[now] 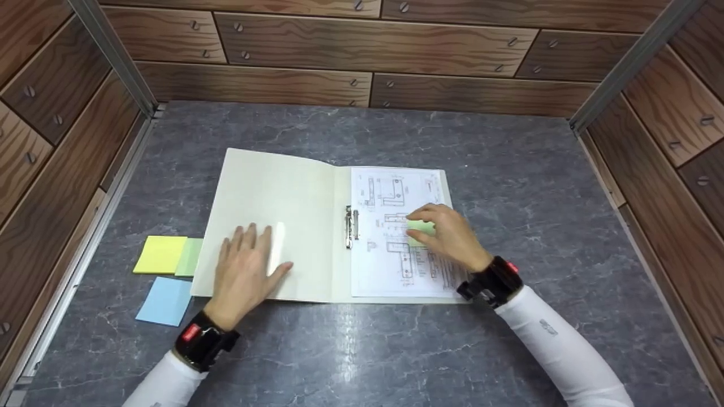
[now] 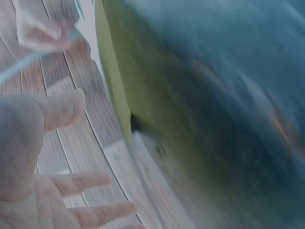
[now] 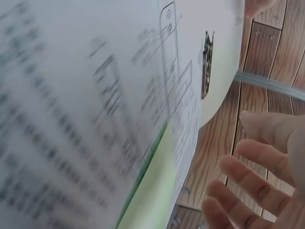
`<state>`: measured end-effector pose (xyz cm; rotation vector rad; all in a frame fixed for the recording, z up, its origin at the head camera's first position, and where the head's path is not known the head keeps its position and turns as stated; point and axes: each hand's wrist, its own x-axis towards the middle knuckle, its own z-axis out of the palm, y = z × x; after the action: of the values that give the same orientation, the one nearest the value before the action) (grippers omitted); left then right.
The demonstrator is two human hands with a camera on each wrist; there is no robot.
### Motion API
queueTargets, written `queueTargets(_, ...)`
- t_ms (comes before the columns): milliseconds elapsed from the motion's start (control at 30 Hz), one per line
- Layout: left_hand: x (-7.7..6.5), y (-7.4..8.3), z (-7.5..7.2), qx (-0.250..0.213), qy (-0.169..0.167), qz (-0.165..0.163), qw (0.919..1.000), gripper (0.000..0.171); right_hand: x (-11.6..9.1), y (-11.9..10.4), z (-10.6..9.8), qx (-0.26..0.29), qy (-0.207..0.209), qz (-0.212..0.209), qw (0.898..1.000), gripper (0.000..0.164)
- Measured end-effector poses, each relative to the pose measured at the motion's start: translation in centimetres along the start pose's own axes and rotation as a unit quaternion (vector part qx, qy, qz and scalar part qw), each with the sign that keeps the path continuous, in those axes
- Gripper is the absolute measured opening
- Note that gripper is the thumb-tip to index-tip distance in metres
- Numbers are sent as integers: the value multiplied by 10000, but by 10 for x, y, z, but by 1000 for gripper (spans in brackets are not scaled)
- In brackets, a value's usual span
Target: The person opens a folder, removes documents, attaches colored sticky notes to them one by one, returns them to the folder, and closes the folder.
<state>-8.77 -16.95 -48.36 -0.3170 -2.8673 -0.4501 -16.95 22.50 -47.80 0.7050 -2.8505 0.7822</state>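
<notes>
A cream folder lies spread open on the table, with a printed sheet of technical drawings on its right side. On that sheet is a light green sticky note, seen up close as a green note in the right wrist view. My right hand hovers by the note, thumb and fingers apart, holding nothing. Over the lower part of the folder's left cover is my left hand, its fingers spread; whether it touches the cover I cannot tell. Much of the left wrist view is blurred.
Left of the folder lie a yellow sticky pad, a green sticky pad partly under the cover, and a blue sticky pad. A metal clasp sits at the folder's spine. Wood-patterned walls enclose the grey table.
</notes>
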Motion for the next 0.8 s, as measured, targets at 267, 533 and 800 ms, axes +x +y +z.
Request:
queueTargets(267,-7,-42,-25,-375,-114,-822,9958,84,-26,28,-7,-236,151,507,9983,41)
queueTargets(533,-14,-73,-37,-652,-198,-1707,9830,89,-46,44,-10,-291,-3,805,9963,56)
queueTargets(800,-18,-85,-42,-1032,-533,-2006,9728,91,-48,48,-12,-380,-515,1055,9924,71)
